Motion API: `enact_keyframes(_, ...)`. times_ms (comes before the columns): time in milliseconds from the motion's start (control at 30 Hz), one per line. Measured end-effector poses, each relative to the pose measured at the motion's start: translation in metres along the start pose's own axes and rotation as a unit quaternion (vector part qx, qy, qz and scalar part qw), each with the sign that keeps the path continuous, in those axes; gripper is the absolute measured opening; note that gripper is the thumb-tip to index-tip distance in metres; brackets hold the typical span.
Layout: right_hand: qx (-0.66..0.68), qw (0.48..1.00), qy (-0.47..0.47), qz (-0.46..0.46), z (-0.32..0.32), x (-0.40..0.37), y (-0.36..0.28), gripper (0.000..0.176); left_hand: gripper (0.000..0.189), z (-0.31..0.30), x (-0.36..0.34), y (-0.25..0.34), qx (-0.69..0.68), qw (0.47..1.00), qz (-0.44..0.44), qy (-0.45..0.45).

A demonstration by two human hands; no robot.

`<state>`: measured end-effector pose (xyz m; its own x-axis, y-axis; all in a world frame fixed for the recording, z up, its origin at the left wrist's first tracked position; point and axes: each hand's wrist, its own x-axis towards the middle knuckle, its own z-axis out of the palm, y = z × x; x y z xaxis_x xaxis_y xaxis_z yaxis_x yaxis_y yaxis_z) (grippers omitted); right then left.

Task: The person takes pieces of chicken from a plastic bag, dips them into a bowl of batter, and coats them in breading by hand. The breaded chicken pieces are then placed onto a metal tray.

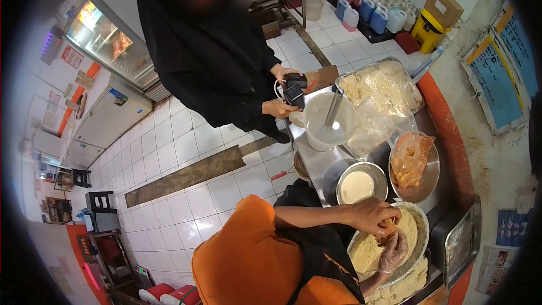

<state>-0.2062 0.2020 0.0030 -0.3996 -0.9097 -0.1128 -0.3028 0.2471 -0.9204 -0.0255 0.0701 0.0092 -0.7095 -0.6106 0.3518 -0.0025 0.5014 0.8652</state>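
Note:
My left hand (374,215) and my right hand (393,253), in a clear plastic glove, meet over a large metal bowl (424,223) of pale breading crumbs (364,251). The fingers of both are closed around a small orange-brown piece of food (387,229), mostly hidden by them. Just beyond my left hand stands a metal bowl of creamy white batter (357,187). Beside that, another steel bowl (432,178) holds a plastic bag of orange marinated pieces (409,164).
A white pitcher (324,121) with a metal utensil stands near a bag-covered tray of crumbs (381,85). At right leans a dark metal tray (463,243). Across the counter, a person in black (209,56) holds a small black device (294,89). Coloured jugs (372,14) line the far floor.

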Motion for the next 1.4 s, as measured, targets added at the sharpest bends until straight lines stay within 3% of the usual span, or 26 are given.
enact_keyframes(200, -0.06, 0.995, 0.028, -0.074, 0.003, 0.003, 0.007, 0.024, 0.026, 0.003, 0.001, -0.003, -0.008, 1.0, 0.016, 0.023)
enact_keyframes(367, -0.007, 1.0, -0.012, -0.001, 0.003, 0.001, -0.003, 0.025, 0.026, 0.0, 0.001, -0.001, -0.002, 0.999, 0.025, 0.024)
enact_keyframes(767, -0.024, 1.0, -0.018, -0.008, 0.009, 0.006, -0.016, 0.031, 0.028, -0.007, 0.0, -0.006, -0.023, 0.999, 0.018, 0.019)
enact_keyframes(1400, -0.009, 1.0, -0.019, 0.023, 0.013, 0.006, -0.02, 0.028, 0.03, -0.01, 0.003, -0.005, -0.056, 0.996, 0.05, 0.049)
